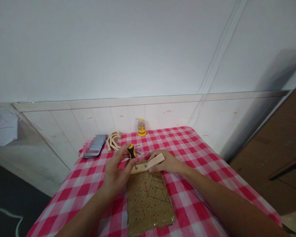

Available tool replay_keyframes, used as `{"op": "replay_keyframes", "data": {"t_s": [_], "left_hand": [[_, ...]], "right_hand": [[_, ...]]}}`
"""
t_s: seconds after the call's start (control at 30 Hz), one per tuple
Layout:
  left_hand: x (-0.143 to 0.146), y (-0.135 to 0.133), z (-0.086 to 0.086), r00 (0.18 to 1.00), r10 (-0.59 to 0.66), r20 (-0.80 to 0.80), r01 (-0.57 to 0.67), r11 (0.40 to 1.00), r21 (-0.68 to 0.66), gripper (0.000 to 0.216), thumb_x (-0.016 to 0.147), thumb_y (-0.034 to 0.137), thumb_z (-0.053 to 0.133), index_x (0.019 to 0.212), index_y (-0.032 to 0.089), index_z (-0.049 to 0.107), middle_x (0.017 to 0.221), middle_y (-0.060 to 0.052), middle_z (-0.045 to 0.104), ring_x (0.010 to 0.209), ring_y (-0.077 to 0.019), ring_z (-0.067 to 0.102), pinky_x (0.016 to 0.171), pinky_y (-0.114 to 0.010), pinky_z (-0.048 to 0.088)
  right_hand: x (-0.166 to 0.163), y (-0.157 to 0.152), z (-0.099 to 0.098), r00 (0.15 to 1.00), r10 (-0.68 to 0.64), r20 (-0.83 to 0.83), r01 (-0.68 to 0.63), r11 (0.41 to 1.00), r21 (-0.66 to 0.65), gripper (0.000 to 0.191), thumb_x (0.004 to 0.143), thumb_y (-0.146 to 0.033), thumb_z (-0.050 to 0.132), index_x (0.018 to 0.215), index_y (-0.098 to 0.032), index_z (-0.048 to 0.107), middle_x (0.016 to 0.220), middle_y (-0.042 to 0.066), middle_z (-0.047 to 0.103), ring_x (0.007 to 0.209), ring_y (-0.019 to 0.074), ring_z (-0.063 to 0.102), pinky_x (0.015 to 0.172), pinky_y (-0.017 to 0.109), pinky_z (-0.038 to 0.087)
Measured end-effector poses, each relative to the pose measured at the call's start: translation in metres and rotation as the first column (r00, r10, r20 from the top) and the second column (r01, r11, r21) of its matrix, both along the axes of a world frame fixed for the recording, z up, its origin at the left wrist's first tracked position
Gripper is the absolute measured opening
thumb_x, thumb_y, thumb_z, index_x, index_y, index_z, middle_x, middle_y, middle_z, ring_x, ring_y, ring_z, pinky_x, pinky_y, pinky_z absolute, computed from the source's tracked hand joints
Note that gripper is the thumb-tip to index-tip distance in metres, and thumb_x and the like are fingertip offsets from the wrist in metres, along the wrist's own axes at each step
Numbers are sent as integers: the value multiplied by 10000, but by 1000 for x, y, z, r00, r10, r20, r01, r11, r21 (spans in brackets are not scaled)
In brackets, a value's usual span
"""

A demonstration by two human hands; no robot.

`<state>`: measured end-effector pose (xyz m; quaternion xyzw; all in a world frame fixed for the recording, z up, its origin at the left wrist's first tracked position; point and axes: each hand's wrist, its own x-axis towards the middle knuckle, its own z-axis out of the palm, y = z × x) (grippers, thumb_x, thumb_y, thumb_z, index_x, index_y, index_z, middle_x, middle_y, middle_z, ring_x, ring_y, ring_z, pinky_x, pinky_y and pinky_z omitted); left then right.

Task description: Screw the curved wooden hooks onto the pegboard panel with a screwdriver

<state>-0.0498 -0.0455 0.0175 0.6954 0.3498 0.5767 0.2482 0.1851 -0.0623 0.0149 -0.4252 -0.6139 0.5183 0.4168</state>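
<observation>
My left hand (117, 169) pinches a short yellow-and-black screwdriver (131, 151), its handle upright over the left end of a pale wooden piece (151, 163). Two dark round spots, like screws or holes, show on that piece; their exact kind is too small to tell. My right hand (169, 161) grips the right end of the wood with the fingers wrapped round it. Beneath lies a brown cardboard sheet (150, 204), dotted with small holes and drawn with black lines. Just behind the screwdriver several thin metal bits or screws (137, 151) lie on the cloth.
A red-and-white checked cloth (192, 204) covers the table. At the back stands a yellow-capped clear container (141, 127). Several curved pale wooden pieces (113, 141) lie back left, beside a phone (95, 146). A wall rises behind; a brown wooden panel (273, 158) is on the right.
</observation>
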Motion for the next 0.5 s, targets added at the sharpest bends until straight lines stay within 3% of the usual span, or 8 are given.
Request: {"op": "replay_keyframes", "data": {"t_s": [0.27, 0.5], "left_hand": [[-1, 0, 0, 1000, -12, -19, 12, 1000, 28, 486, 851, 245, 726, 1324, 239, 616, 1013, -49, 741, 915, -206, 741, 809, -332, 637], [-1, 1, 4, 997, 20, -73, -5, 981, 195, 473, 837, 239, 754, 1292, 271, 629, 921, -3, 644, 826, -153, 624, 764, -281, 570]], "right_hand": [[1, -1, -1, 1000, 7, 7, -7, 1000, -7, 407, 537, -382, 965, 812, -181, 743, 813, 11, 745, 699, 151, 647, 650, 279, 478], [1, 0, -1, 1000, 20, 1, -20, 1000, -4, 391, 549, -374, 962, 810, -179, 745, 837, 14, 743, 708, 147, 642, 651, 273, 474]]}}
